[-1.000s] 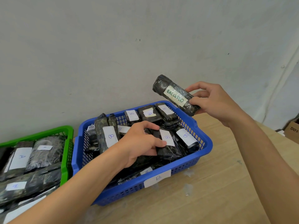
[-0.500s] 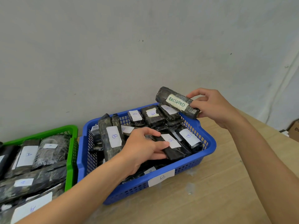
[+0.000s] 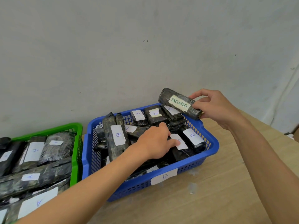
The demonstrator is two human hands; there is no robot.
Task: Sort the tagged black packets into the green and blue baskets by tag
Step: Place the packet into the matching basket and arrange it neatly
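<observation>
The packet [image 3: 180,103] tagged EXCLUDED is up in the air over the far right corner of the blue basket [image 3: 212,148], pinched at its right end by the right hand [image 3: 214,108]. Its long axis runs far-left to near-right, tag facing up. The left hand [image 3: 155,141] rests curled on a B packet [image 3: 178,143] inside the basket; can't tell if it's gripping. Neither basket fits that tag, I'd guess.

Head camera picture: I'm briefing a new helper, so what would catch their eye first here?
Most striking is the black packet tagged EXCLUDED, held by the right hand above the far right corner of the blue basket. The left hand reaches into that basket among packets tagged B. At the left edge sits the green basket, filled with packets tagged A.
</observation>
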